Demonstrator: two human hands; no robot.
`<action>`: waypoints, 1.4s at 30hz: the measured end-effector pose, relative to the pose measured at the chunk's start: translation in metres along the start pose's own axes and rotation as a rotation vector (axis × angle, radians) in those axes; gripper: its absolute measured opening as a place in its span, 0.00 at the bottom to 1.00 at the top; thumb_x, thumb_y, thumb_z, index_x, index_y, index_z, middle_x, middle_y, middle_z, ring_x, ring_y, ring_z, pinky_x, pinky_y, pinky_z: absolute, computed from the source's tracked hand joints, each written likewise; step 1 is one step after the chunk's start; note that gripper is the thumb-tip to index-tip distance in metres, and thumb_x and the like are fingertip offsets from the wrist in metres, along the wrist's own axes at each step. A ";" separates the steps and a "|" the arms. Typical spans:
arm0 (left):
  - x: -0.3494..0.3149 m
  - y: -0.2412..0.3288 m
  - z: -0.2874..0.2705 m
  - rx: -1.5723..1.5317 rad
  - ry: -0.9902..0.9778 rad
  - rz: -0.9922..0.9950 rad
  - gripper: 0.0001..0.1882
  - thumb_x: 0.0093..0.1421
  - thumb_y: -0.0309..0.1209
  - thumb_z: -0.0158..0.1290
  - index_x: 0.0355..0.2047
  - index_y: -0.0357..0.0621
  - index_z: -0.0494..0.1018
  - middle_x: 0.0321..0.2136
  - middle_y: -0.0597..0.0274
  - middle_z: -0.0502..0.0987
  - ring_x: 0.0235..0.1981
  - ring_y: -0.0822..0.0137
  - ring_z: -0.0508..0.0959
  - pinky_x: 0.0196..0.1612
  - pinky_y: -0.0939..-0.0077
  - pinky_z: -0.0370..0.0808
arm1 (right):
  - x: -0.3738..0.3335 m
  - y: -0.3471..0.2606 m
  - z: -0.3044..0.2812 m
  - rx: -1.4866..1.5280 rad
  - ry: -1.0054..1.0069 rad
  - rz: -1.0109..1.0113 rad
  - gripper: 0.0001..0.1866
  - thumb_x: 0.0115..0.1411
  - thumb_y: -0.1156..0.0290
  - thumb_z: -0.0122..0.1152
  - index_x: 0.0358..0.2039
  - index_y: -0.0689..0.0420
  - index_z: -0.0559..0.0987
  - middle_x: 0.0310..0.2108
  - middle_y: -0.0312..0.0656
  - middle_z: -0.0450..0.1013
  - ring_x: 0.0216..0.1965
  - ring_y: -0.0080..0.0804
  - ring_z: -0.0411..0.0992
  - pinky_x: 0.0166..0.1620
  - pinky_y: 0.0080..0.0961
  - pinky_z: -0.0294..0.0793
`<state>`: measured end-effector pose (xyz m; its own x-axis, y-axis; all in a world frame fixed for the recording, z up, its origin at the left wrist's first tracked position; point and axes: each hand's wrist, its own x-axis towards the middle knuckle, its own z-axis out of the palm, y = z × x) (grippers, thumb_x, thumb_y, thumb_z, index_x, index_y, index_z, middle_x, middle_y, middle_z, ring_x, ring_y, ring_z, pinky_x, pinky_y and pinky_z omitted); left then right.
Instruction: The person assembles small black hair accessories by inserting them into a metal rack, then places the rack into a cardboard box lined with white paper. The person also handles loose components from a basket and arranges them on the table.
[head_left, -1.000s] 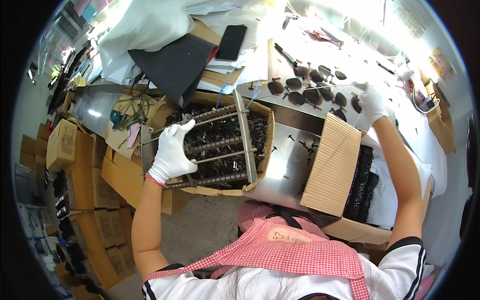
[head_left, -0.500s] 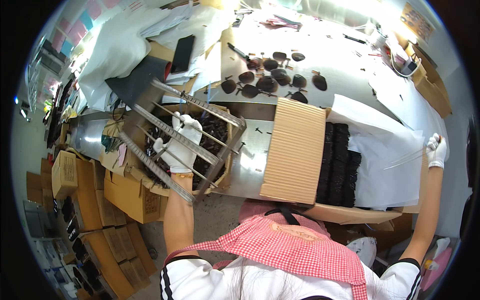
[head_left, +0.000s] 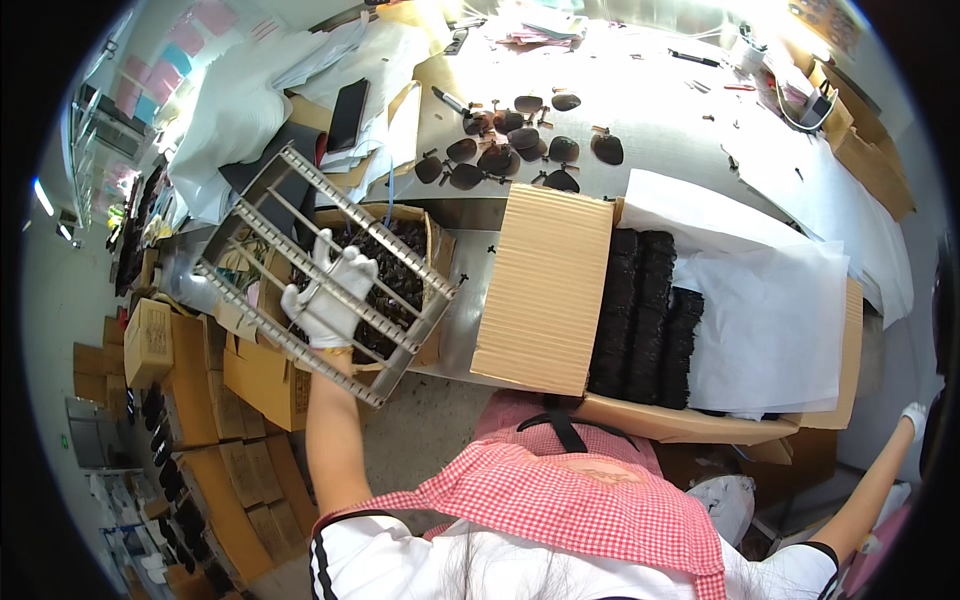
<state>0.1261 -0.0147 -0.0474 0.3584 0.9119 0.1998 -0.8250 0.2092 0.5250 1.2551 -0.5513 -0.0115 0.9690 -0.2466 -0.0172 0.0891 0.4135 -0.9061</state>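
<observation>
My left hand point(head_left: 335, 300), in a white glove, holds up a slotted metal rack point(head_left: 385, 325) from beneath; its bars cross in front of my palm and the fingers show between them. The rack is tilted and carries no visible parts. Below it stands a cardboard box point(head_left: 437, 290) with many small dark pieces inside. My right hand point(head_left: 914, 414), gloved too, is stretched out to the far right at the picture's dark rim. Its fingers are too small and cut off to read, and nothing can be made out in it.
An open carton point(head_left: 545, 290) holds black rows of parts point(head_left: 640, 310) beside white paper sheets point(head_left: 765, 320). Dark sunglass lenses point(head_left: 497, 158) lie on the metal table behind, near a phone point(head_left: 347, 115). Stacked cardboard boxes point(head_left: 150, 342) stand at the left.
My right hand has swung outward and down to the right rim; the thin metal rods it held no longer show. My left hand and the rack have shifted slightly left.
</observation>
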 end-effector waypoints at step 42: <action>0.046 0.124 0.130 1.077 -0.676 -0.322 0.48 0.45 0.30 0.63 0.67 0.39 0.55 0.61 0.56 0.64 0.64 0.66 0.63 0.67 0.69 0.55 | -0.973 -0.094 0.310 0.166 -2.226 -1.364 0.49 0.35 0.41 0.77 0.53 0.60 0.73 0.48 0.49 0.72 0.47 0.49 0.71 0.53 0.40 0.66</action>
<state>0.0975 0.0075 0.1341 0.8791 0.4524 0.1499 -0.0143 -0.2893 0.9571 0.3758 -0.0788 0.2216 -0.7790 0.3815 0.4976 0.3971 0.9144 -0.0795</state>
